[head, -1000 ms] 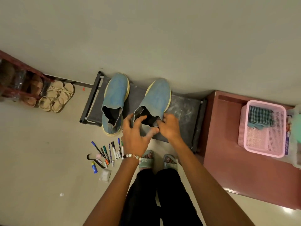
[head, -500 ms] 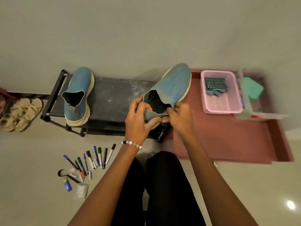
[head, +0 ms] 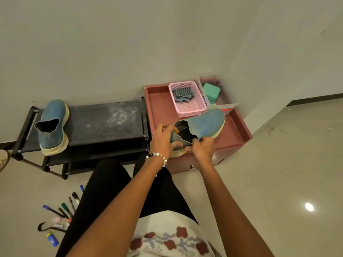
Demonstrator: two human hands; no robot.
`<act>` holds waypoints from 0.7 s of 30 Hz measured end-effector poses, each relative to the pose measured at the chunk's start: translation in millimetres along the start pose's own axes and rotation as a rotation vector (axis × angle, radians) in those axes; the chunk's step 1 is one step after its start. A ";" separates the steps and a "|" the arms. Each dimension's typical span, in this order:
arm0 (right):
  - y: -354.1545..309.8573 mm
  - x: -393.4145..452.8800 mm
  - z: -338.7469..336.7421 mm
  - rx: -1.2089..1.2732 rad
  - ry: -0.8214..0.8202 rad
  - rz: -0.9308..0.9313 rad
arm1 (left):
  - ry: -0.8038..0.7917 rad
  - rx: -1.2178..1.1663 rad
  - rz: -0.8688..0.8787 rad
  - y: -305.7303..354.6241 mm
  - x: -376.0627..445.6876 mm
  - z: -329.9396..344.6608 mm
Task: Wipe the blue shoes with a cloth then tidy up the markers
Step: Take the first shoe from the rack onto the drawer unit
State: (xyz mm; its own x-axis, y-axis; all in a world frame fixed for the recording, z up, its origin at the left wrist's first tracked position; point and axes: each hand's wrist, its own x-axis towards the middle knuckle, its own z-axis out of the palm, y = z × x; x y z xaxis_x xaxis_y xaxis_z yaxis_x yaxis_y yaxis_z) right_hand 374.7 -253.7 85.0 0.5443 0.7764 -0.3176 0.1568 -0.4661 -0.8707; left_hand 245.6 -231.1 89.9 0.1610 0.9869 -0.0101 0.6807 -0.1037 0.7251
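Since half a second ago, you are carrying the right blue shoe (head: 206, 123) off the black shoe rack (head: 104, 123) and over the red cabinet (head: 235, 130), toward 1 o'clock from your knees. Your left hand (head: 162, 139) is gripping the heel end of the shoe's collar, fingers curled over the rim, while your right hand (head: 203, 149) is pinching the near edge of the opening. The shoe is lying with its toe pointing to 2 o'clock, its pale sole toward the cabinet's front; whether the sole is resting on the cabinet top or hanging just above it is hard to tell from this angle.

At 12 o'clock from the shoe, just beside its toe, a pink basket (head: 191, 110) is sitting on the cabinet with a checked cloth (head: 182, 93) lying inside it. A green box (head: 211, 91) is sitting to the basket's right in a clear tray.

Your other blue shoe (head: 52, 127) is resting on the rack's left end, at 9 o'clock from your hands, well apart from them. The markers (head: 63, 210) are lying scattered on the floor (head: 278, 173) at 7 o'clock, beside your left leg.
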 end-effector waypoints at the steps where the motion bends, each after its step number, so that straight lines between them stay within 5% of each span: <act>1: 4.6 2.8 -1.1 -0.004 0.028 0.036 | -0.015 0.026 -0.013 1.6 1.2 5.9; 7: 20.5 31.0 13.5 0.074 0.067 0.174 | -0.043 0.159 -0.051 -6.8 28.0 34.1; 14: 43.7 62.4 48.1 0.091 0.033 0.191 | -0.052 0.048 -0.065 -42.2 58.5 52.6; 21: 35.4 73.7 24.7 -0.301 0.024 0.085 | -0.020 -0.278 -0.115 -62.5 64.6 47.6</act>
State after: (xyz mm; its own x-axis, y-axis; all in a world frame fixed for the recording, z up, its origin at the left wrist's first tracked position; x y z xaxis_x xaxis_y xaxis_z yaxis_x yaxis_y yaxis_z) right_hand 400.0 -202.5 21.4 0.5849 0.7205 -0.3724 0.3447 -0.6365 -0.6899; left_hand 247.5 -166.8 11.1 0.1097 0.9873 -0.1147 0.4736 0.0495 0.8794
